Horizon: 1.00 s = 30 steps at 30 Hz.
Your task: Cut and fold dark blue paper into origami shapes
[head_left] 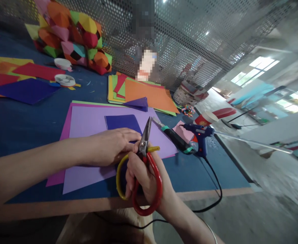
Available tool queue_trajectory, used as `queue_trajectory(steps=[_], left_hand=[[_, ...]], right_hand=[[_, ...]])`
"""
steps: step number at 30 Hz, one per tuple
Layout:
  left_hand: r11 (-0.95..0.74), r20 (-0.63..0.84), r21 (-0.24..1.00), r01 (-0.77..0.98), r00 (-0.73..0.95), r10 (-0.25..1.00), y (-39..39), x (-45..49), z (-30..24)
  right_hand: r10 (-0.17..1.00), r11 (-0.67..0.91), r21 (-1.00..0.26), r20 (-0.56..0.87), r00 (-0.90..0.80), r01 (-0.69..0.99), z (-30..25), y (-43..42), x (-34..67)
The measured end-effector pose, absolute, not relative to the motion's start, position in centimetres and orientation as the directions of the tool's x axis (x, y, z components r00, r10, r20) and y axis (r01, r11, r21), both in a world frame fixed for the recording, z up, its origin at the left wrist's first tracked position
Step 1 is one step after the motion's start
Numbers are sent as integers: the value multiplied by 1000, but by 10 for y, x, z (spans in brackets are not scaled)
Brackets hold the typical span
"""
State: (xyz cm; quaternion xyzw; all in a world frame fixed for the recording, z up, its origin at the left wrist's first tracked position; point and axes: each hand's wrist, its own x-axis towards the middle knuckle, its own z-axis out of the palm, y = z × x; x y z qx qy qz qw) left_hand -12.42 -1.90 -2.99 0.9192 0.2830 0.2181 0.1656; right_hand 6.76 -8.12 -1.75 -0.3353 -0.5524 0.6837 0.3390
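Note:
My right hand (146,173) is wrapped round a pair of scissors (145,139) with one red and one yellow handle. The blades point away from me and look closed together. Close beside them, my left hand (110,145) rests on a dark blue sheet of paper (122,122), its fingers bent over it and almost touching my right fingers. Part of the blue sheet is hidden under both hands. It lies on light purple paper (88,118), with a magenta sheet (56,175) showing underneath.
Right of the purple paper lie a cutter knife (175,139) and a blue glue gun (202,135) with its cord. Coloured paper stacks (149,93), a paper cup (206,117), a bucket (188,93), tape rolls (64,80) and a folded-paper ornament (72,37) stand farther back.

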Motion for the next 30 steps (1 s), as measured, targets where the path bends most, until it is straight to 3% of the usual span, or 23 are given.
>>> queue_trajectory(steps=[5, 11, 21, 26, 30], left_hand=[[-806, 283, 385, 450, 774, 567, -20, -123, -27], [-842, 332, 318, 435, 781, 529, -20, -124, -29], [-821, 323, 354, 449, 765, 558, -19, -128, -30], [-837, 335, 327, 439, 774, 537, -17, -128, -31], [-831, 335, 329, 449, 767, 547, -16, -127, -35]], right_hand=[[846, -148, -988, -100, -524, -51, -14, -76, 76], [924, -67, -995, -90, -371, 73, -8, -59, 105], [972, 13, -976, -38, -231, 215, 3, -41, 135], [979, 65, -982, 29, -200, 176, 9, -52, 125], [939, 30, -996, -2, -344, 88, 8, -73, 99]])
